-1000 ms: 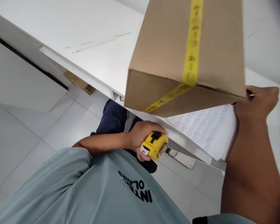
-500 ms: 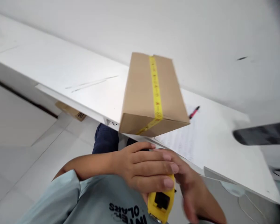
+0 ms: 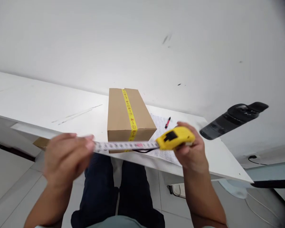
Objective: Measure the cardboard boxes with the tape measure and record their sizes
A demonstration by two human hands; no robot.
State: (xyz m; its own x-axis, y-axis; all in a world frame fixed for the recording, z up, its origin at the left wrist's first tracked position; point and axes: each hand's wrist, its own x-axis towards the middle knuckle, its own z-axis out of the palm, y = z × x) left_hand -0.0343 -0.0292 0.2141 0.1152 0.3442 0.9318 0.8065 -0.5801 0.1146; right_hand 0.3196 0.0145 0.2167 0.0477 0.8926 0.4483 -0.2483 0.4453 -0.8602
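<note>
My right hand [image 3: 192,150] is closed around the yellow case of a tape measure [image 3: 177,138] with a black button on its side. Its white blade [image 3: 125,145] is drawn out level to the left. At the far end my left hand [image 3: 67,158] pinches the blade's tip; the fingers are blurred and hide the end itself. Just behind the blade, a cardboard box [image 3: 125,110] with yellow printed tape stands at the table's front edge. The blade crosses in front of the box's near face in this view; whether it touches the box I cannot tell.
On the white table [image 3: 73,110] a printed sheet [image 3: 163,126] lies right of the box, with a red and black pen [image 3: 167,123] on it. A dark bottle [image 3: 228,122] stands at the right. The wall rises behind; a brown carton [image 3: 41,143] is below the table's left side.
My hands were together over the tape measure near my body. They have moved apart and forward, with the blade pulled out between them. The view has shifted too.
</note>
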